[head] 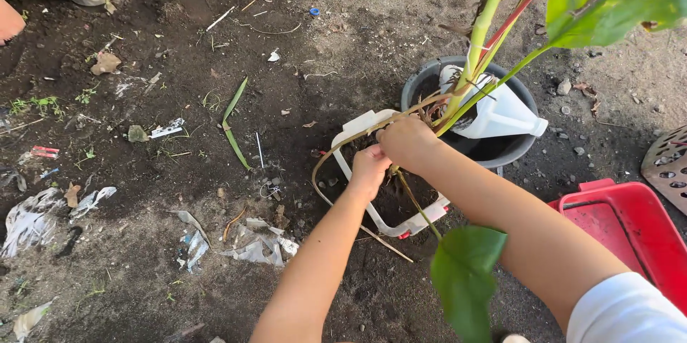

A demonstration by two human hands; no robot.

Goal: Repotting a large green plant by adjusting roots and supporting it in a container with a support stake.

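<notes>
My right hand point(406, 140) grips the base of a tall plant point(478, 42) with green and reddish stems, whose dry brown leaves trail off to the left. The stem base is held over a white cut plastic container point(360, 124) filled with dark soil. Just below, my left hand point(369, 169) is closed around the roots or soil at the plant's foot inside that container. A large green leaf point(464, 275) hangs in front of my right forearm.
A dark round pot point(422, 78) behind the container holds a white cut jug point(504, 114). A red plastic tub point(630, 225) sits at the right, a perforated basket point(669, 164) beyond it. Plastic scraps point(257, 248) and litter lie on the bare soil at left.
</notes>
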